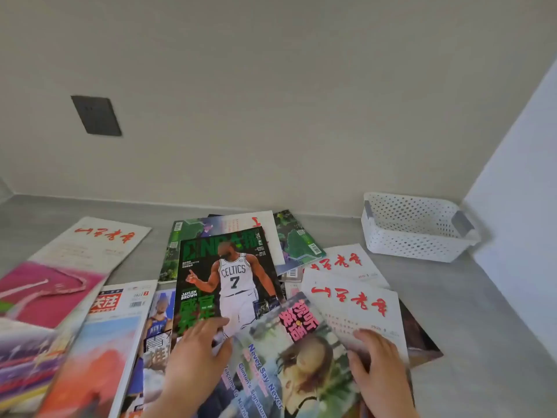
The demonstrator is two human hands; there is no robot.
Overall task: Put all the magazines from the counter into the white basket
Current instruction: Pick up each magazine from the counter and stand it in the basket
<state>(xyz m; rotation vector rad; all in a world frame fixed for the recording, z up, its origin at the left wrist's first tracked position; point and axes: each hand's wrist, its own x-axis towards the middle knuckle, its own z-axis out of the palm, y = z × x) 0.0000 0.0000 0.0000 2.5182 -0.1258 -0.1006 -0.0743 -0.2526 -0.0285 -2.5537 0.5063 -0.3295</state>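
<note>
Magazines (349,300) lay overlapping on grey counter (470,303); white basket (416,241) stood right rear, apart from them; left hand (196,357) rested flat-fingered on NBA magazine (232,267); right hand (382,369) at English magazine (286,357) edge, fingers' grip indeterminable.

Head view, forward-down, close over the counter (452,297)

This looks like a room in a home, at the corner of a built-in counter. A smooth grey counter (470,297) meets a plain off-white wall (271,101) with a dark wall plate (96,116) at the far left. Popular magazines (232,267) lie spread about. A white plastic basket (407,245) stands at the far right beside a white side panel (518,176).
</note>
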